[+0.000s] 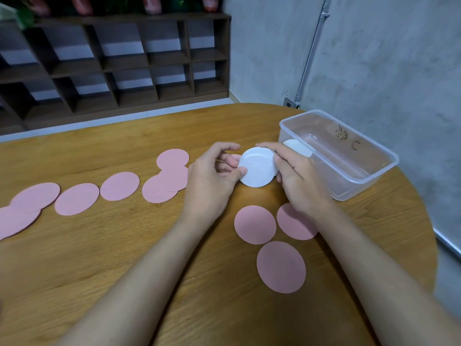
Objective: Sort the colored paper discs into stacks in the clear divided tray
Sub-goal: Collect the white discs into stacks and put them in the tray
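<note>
Your right hand (299, 182) covers part of one pink disc (293, 224). It and your left hand (212, 178) pinch the white round piece (258, 169), just beside the clear tray (365, 182) at the table's (124, 245) right edge.

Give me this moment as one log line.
left hand: grips white round piece | right hand: grips same piece | clear tray: second white piece inside | pink discs: loose on table
</note>
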Demonstrator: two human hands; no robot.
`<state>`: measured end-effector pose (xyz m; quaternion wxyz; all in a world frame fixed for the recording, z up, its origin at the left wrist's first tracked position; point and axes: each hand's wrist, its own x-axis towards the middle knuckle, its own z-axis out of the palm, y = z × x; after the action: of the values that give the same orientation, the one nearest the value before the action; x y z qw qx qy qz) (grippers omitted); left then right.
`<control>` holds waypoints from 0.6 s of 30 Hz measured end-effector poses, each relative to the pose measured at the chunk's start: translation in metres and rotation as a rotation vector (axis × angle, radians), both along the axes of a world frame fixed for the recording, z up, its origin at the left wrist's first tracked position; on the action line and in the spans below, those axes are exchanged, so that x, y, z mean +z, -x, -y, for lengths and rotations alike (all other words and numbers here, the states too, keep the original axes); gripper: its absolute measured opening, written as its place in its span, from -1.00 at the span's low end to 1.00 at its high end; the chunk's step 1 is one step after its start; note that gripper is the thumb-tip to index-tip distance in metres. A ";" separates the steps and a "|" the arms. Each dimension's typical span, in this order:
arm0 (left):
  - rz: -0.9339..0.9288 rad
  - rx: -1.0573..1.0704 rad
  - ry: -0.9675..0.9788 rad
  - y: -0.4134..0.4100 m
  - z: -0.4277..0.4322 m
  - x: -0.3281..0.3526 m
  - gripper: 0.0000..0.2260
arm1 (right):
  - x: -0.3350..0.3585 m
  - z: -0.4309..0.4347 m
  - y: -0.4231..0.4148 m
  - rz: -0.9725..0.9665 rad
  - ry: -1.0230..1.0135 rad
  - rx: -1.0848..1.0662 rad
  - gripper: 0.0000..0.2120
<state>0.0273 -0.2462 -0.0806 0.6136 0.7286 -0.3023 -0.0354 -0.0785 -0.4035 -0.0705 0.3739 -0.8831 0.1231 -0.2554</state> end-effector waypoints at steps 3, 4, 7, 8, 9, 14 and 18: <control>0.013 0.036 0.011 0.001 0.000 0.001 -0.65 | 0.001 -0.003 0.001 -0.037 0.013 0.032 -0.68; 0.010 0.046 0.017 0.001 0.000 0.000 -0.65 | 0.001 -0.004 0.001 -0.044 0.038 0.037 -0.68; -0.007 0.053 0.035 0.000 0.001 -0.001 -0.66 | 0.001 -0.006 0.000 -0.032 0.138 0.029 -0.63; 0.000 0.052 0.039 0.000 0.001 -0.002 -0.67 | 0.000 -0.005 0.000 -0.019 0.158 0.017 -0.62; 0.024 0.054 0.038 0.000 0.001 -0.002 -0.68 | 0.000 -0.004 0.000 0.002 0.177 -0.001 -0.62; 0.230 -0.031 -0.091 0.005 0.001 -0.003 -0.82 | -0.002 0.005 0.000 0.158 0.222 -0.192 -0.63; 0.413 -0.205 -0.333 0.004 0.002 -0.007 -0.69 | -0.003 0.009 0.000 0.160 0.187 -0.231 -0.61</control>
<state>0.0233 -0.2485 -0.0877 0.4041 0.7768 -0.4829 0.0026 -0.0786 -0.4121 -0.0731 0.2667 -0.8709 0.1690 -0.3767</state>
